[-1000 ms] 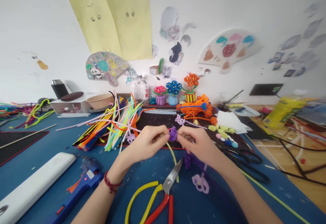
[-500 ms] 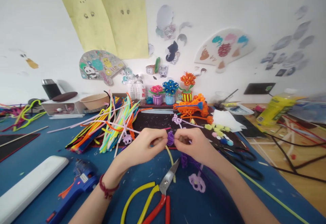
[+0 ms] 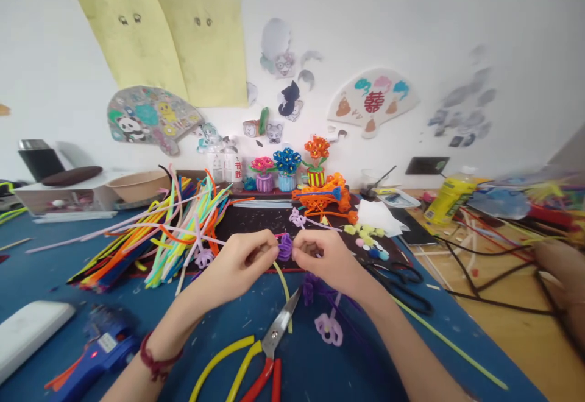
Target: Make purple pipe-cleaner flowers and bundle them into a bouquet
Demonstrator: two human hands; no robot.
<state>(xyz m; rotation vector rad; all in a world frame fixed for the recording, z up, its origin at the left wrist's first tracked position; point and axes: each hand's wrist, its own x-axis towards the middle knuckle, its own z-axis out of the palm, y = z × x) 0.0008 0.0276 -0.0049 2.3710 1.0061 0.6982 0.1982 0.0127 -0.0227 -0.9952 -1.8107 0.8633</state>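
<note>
Both hands pinch 1 purple pipe-cleaner flower (image 3: 284, 246), left hand (image 3: 237, 263) at its 9 o'clock, right hand (image 3: 325, 257) at 3, scissors (image 3: 269, 353) at 6 on the worktop (image 3: 320, 371).

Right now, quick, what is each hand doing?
Left hand: fingers closed, pinching the purple pipe-cleaner flower.
Right hand: fingers closed, pinching the same flower from its other side.

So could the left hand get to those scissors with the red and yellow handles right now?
Probably not yet: the left hand and right hand both pinch the purple pipe-cleaner piece, though the scissors lie uncovered nearby.
</note>
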